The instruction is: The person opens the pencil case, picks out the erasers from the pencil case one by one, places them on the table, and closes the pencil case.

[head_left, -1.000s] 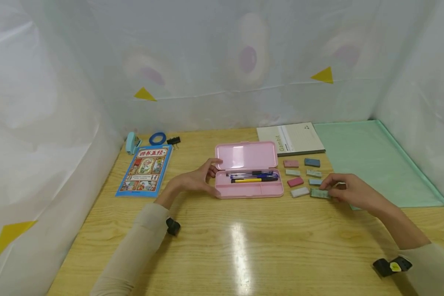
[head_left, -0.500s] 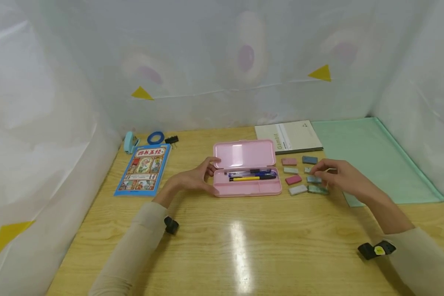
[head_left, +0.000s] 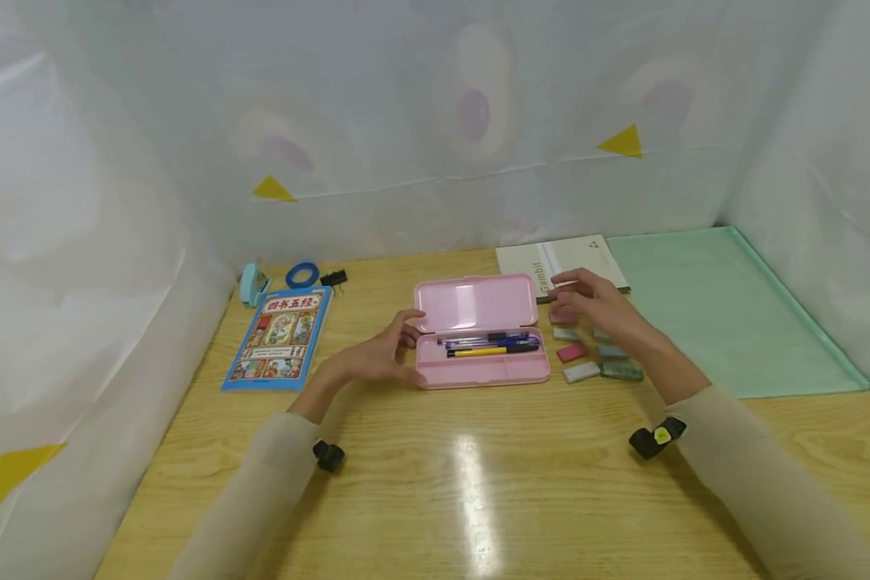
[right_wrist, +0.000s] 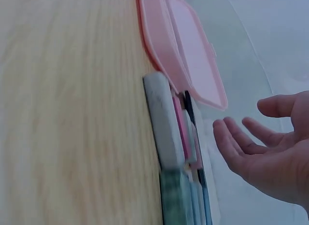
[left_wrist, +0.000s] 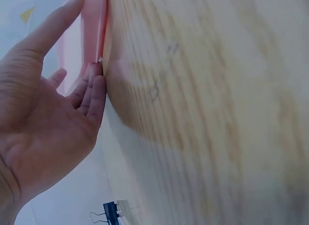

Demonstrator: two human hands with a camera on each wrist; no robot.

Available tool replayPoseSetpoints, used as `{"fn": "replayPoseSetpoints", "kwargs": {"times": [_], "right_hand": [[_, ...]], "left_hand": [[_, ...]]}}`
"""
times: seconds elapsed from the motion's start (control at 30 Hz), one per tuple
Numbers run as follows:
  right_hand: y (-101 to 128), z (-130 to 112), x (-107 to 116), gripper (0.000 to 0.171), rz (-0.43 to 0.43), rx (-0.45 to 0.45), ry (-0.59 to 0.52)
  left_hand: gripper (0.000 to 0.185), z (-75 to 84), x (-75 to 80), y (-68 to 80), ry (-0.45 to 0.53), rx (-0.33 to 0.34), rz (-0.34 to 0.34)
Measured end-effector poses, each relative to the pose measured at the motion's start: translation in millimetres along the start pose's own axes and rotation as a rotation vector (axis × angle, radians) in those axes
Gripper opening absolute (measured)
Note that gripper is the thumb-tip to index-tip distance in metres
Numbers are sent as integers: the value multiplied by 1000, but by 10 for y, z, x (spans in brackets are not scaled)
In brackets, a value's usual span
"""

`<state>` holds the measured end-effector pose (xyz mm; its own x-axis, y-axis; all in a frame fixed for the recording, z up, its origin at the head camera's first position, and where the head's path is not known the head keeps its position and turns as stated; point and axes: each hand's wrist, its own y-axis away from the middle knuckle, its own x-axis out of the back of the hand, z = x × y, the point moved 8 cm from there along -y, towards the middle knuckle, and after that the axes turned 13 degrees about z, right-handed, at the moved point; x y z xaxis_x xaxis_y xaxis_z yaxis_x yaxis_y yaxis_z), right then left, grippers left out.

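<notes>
Head view: items listed left to right, located from the pencil case (head_left: 482,342).
Left hand (head_left: 377,357): fingers relaxed, touching the case's left end.
Right hand (head_left: 587,302): released, holding nothing, hovering above the erasers (head_left: 583,350).
Erasers: just right of the case, long axes left-right; right hand nearer.

The notebook (head_left: 567,259) reads "Gambit" (the blue book (head_left: 279,337) shows "四书五经").

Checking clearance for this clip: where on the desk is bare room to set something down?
The wooden desk is bare along its near edge, between both sleeves. The green mat is bare too. Crowded: right of the open pink pencil case, where small erasers cluster under the right hand.
</notes>
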<state>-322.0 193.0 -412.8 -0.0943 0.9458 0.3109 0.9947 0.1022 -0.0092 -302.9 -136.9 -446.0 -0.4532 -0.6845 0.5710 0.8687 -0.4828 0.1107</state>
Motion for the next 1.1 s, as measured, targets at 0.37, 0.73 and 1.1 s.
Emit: {"fn": "replayPoseSetpoints", "kwargs": {"times": [0.37,0.73,1.1], "right_hand": [[-270,126,-244,66,35,-241,-183],[-268,-16,-273,42,99,-151,-453],[1,-237,-476,39,-122,184,-211]], "left_hand": [[85,9,71,105,-135,15,147],[88,-62,-3,122,-201,23,107],[93,-34,-13,120,-276,-3,110]]}}
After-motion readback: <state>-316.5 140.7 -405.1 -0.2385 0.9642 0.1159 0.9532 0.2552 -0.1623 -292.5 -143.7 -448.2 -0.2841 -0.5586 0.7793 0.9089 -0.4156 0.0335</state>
